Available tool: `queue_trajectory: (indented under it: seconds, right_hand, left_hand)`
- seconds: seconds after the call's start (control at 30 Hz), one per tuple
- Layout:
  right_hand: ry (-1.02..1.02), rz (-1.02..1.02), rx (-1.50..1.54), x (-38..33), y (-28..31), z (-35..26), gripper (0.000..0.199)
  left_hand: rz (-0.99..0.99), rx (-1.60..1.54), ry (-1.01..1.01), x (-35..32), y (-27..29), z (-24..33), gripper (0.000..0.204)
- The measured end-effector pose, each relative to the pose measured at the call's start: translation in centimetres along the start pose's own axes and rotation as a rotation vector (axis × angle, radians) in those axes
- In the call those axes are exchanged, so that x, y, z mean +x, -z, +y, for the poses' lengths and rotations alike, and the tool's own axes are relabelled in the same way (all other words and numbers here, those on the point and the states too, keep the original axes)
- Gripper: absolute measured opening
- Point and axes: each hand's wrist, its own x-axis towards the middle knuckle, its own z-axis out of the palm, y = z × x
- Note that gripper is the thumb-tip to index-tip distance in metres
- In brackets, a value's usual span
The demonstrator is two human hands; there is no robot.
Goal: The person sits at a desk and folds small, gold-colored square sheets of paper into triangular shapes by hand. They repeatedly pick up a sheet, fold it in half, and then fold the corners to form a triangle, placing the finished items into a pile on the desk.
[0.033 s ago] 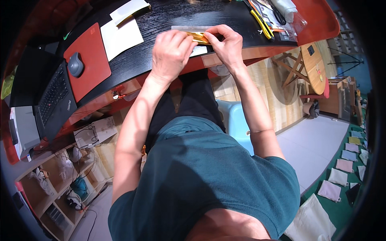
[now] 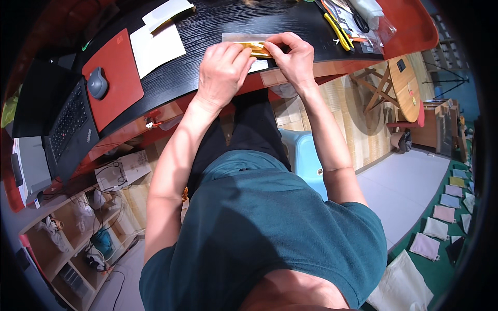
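Looking at black wood-grain desk (image 2: 223, 16). On desk's left side, flat red rectangular mouse pad (image 2: 120, 85). Near desk's front edge, using curled left hand (image 2: 224, 68) (can't tell if gripping) and pinching right hand (image 2: 296, 58) on shiny gold foil-like strip (image 2: 258, 50).

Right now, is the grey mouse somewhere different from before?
No. The grey mouse hasn't gone any way: it sits on the same spot of the red mat.
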Motion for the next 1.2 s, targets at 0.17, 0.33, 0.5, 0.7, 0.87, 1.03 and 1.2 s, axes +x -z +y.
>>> queue_trajectory:
  seconds: [0.17, 0.33, 0.5, 0.7, 0.87, 1.03, 1.2]
  right_hand:
    - [-0.028, 0.044, 0.039, 0.0, -0.4, 0.7, 0.012]
    - [-0.057, 0.059, 0.030, -0.1, -0.5, 0.8, 0.012]
    - [-0.102, 0.043, 0.036, 0.2, -0.2, 0.5, 0.014]
    - [-0.146, 0.033, 0.012, 0.2, -0.1, 0.5, 0.015]
    - [-0.147, 0.037, -0.003, 0.2, -0.1, 0.4, 0.016]
    - [-0.139, 0.042, 0.001, 0.2, -0.3, 0.9, 0.017]
    - [-0.150, 0.038, 0.008, 0.3, 0.0, 0.3, 0.014]
  left_hand:
    - [-0.045, -0.050, 0.073, -1.3, -0.3, 0.5, 0.029]
    - [-0.034, -0.099, 0.102, -1.6, -0.4, 0.5, 0.030]
    - [-0.032, -0.103, 0.129, -1.6, -0.4, 0.8, 0.031]
    - [-0.007, -0.117, 0.145, -1.7, -0.6, 0.9, 0.028]
    - [-0.016, -0.110, 0.151, -1.7, -0.6, 0.9, 0.028]
    - [-0.028, -0.111, 0.157, -1.6, -0.4, 0.9, 0.028]
    - [-0.032, -0.097, 0.167, -1.7, -0.6, 1.0, 0.029]
